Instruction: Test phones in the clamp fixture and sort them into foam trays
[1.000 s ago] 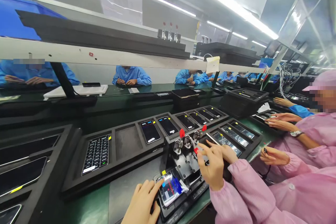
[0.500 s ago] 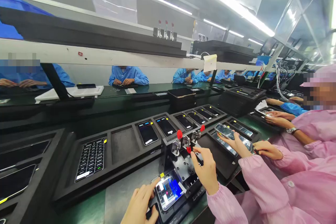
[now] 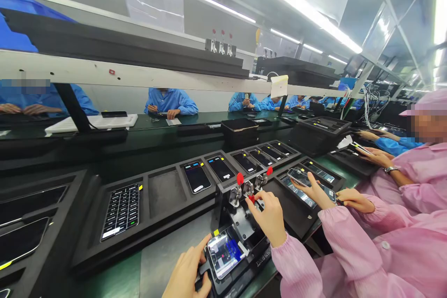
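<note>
Seemingly at the clamp-working step, the right hand (image 3: 268, 216) has its fingers grasping a red lever (image 3: 251, 199), which calls for a steady phone (image 3: 223, 257) beside the left hand (image 3: 185, 270), whose grip I cannot tell.

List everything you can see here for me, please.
Clamp fixture: one, black and silver, before the hands
Levers: three, red-tipped, on it
Fixture phone: one, lit screen, in it
Tray phones: over ten, mostly dark, in trays
Trays: several, black, on table
Table: green, below
Held phone: one, in a co-worker's hand, right
White tray: one, back left
Shelf: one, white, above
Note: one, pale yellow, on shelf
Bin: one, blue, top left
Lights: several, white, overhead
Co-workers: several, blue opposite, pink at right
Left hand: at the fixture's near end
Right hand: pink sleeve, on a lever
</note>
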Tool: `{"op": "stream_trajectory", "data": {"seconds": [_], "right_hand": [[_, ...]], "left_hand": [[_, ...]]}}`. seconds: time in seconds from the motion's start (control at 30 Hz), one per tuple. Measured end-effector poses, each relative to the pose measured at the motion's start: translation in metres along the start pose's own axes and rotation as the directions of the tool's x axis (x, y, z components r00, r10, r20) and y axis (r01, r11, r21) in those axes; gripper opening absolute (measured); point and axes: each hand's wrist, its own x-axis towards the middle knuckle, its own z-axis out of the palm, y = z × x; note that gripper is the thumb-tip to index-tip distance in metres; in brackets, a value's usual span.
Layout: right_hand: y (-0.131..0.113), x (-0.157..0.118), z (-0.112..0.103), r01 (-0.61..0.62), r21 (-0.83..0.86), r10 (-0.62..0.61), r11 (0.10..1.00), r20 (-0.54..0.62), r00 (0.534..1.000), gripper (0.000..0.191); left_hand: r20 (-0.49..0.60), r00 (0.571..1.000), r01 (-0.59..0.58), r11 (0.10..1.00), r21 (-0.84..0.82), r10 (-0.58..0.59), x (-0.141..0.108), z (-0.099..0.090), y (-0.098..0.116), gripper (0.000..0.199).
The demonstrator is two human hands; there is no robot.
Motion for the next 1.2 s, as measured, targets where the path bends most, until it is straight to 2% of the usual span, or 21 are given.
{"op": "stream_trajectory", "data": {"seconds": [0.07,0.2,0.33,0.5,0.6,0.8,0.97,1.2], "right_hand": [[-0.001,0.001,0.001,-0.009,-0.007,0.009,1.0,0.015,1.0,0.02],[-0.003,-0.001,0.003,-0.032,-0.005,0.032,0.999,0.03,0.999,0.02],[-0.002,-0.003,0.004,-0.036,0.011,0.036,0.999,0.031,0.999,0.021],[-0.002,-0.003,0.006,-0.047,0.027,0.046,0.999,0.039,0.998,0.021],[-0.002,-0.002,0.004,-0.055,0.032,0.054,0.998,0.057,0.997,0.021],[-0.002,-0.001,0.003,-0.079,0.043,0.074,0.996,0.093,0.993,0.023],[-0.002,0.0,0.003,-0.075,0.058,0.068,0.996,0.109,0.992,0.023],[-0.002,0.001,0.003,-0.089,0.06,0.081,0.994,0.121,0.989,0.024]], "left_hand": [[-0.024,1.0,0.004,1.0,-0.003,-0.004,0.0,0.0,-0.001,0.067],[0.019,1.0,-0.017,1.0,0.007,0.016,0.0,0.0,-0.002,0.067],[-0.01,1.0,0.027,1.0,0.01,-0.027,-0.002,0.004,-0.004,0.067],[0.016,1.0,0.013,1.0,0.015,-0.013,-0.003,0.007,-0.006,0.069],[0.014,1.0,0.025,0.999,0.021,-0.025,-0.003,0.005,-0.005,0.068],[0.091,0.996,0.011,0.999,0.037,-0.014,-0.001,-0.005,0.002,0.064],[0.097,0.995,0.027,0.998,0.053,-0.032,0.001,-0.007,0.005,0.062],[0.069,0.998,-0.019,0.996,0.091,0.012,0.001,-0.006,0.003,0.06]]}}
